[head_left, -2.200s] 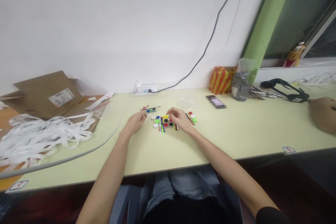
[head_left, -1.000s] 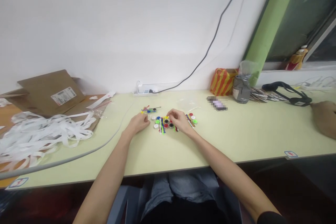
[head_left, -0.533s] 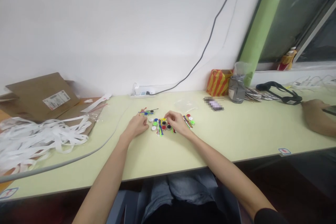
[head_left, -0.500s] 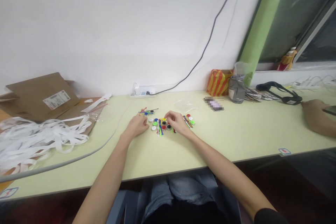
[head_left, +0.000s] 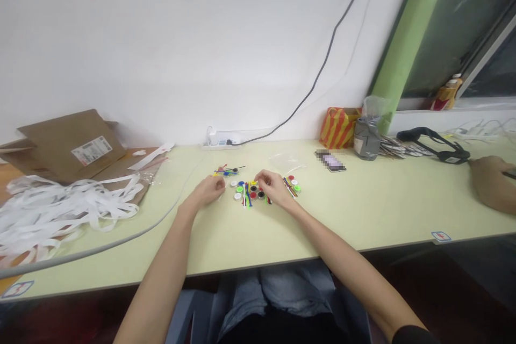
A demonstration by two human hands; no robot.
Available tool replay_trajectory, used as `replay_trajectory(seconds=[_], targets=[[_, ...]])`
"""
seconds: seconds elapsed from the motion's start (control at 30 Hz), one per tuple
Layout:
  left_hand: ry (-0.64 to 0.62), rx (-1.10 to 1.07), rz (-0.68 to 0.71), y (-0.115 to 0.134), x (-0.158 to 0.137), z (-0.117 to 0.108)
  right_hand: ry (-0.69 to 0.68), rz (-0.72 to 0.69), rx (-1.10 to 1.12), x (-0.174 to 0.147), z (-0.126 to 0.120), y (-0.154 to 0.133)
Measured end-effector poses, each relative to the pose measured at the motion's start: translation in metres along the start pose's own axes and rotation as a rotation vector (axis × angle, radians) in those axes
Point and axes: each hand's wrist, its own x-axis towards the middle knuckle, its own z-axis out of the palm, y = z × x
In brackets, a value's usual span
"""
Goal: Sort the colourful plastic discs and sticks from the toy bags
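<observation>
Small round coloured discs and thin coloured sticks lie grouped on the table. My left hand (head_left: 208, 190) is just left of a white disc (head_left: 237, 197), its fingers curled together. A faint pale sliver shows below those fingertips; I cannot make out what it is. My right hand (head_left: 272, 187) hangs over the right part of the group, thumb and fingers pinched, and what they hold is hidden. Between the hands are a bundle of sticks (head_left: 246, 196) and a red disc (head_left: 253, 195). Right of my right hand lie more sticks (head_left: 289, 187) and a green disc (head_left: 297, 188).
Behind my left hand is a small pile of sticks and discs (head_left: 228, 172). White ribbon (head_left: 88, 199) and a cardboard box (head_left: 76, 142) fill the left. A phone (head_left: 330, 160), striped bag (head_left: 336, 128) and grey container (head_left: 366, 140) stand behind right. Another person's hand (head_left: 492, 180) is far right.
My left hand has shifted slightly left, away from the discs, and its fingertips now show more. My right hand stays almost in place, still pinched. The view has shifted a little.
</observation>
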Motion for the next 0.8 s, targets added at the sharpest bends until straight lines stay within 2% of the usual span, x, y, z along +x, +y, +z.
replay_trajectory(seconds=[0.37, 0.8], targets=[[-0.052, -0.158, 0.048, 0.007, 0.002, 0.004, -0.017, -0.016, 0.003, -0.001, 0.001, -0.002], [-0.041, -0.155, 0.072, 0.015, -0.001, 0.001, -0.008, -0.020, 0.003, 0.000, 0.001, -0.001]])
